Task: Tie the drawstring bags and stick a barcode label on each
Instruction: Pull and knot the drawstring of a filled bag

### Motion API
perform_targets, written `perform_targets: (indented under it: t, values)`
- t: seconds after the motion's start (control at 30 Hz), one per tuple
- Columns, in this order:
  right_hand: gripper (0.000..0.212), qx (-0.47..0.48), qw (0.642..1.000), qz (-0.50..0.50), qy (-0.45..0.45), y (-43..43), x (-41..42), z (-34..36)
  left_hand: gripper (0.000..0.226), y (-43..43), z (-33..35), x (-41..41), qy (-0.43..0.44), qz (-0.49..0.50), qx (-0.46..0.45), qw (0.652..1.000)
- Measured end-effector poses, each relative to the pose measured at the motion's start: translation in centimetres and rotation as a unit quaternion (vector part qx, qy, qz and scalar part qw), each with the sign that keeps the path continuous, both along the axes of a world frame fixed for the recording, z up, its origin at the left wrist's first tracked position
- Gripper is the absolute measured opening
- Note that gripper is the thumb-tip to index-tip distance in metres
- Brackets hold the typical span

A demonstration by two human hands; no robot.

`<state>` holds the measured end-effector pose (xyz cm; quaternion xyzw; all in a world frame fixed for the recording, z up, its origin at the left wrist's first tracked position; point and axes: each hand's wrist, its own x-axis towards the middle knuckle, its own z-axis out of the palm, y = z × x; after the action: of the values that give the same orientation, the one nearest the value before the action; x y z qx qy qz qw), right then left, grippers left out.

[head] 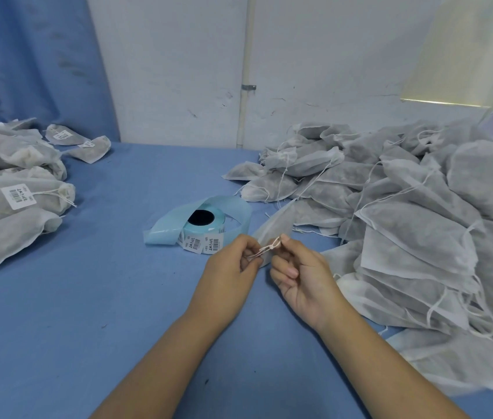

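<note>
Bag: a grey bag [272,226] lies on the bench [118,297], just beyond both hands.
Left hand [233,267]: pinching its drawstring [264,251].
Right hand [302,276]: pinching the same drawstring.

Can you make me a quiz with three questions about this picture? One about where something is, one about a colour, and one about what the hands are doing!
1. Where is the label roll?
A) between the labelled bags and the unlabelled bags
B) hanging on the wall
C) inside a hand

2. What colour is the table cover?
A) red
B) blue
C) yellow

3. What are the hands doing?
A) lying flat
B) pinching a string
C) peeling a sticker

Answers:
1 A: the roll stands on the cover with a pile on either side.
2 B: the cover is plainly blue.
3 B: the left hand and right hand pinch the white drawstring of one bag.
</note>
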<state>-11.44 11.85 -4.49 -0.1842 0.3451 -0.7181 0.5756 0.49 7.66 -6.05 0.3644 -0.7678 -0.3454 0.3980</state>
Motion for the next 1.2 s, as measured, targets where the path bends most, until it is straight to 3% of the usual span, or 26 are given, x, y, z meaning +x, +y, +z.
perform_targets:
  t: [0.4,0.6,0.77,0.93,1.2]
  values:
    - [0.018,-0.011,1.0,0.009,-0.012,0.06,0.13,0.42,0.029,-0.34,-0.4,0.14,-0.016,0.027,0.006,0.999]
    - [0.02,0.014,0.996,-0.025,0.08,0.03,0.21,-0.01,0.008,-0.09,-0.43,0.56,-0.077,0.064,-0.046,0.994]
    - [0.016,0.019,0.996,-0.034,0.085,0.16,0.36,-0.04,0.009,-0.02,-0.45,0.4,-0.088,0.077,-0.072,0.991]
    - [0.018,0.036,0.986,-0.076,0.147,-0.01,0.78,-0.23,0.01,0.03,-0.5,0.36,-0.09,0.076,-0.069,0.991]
    - [0.021,0.008,0.998,-0.044,0.045,0.06,0.71,-0.13,0.004,-0.04,-0.59,0.29,-0.082,0.082,-0.048,0.992]
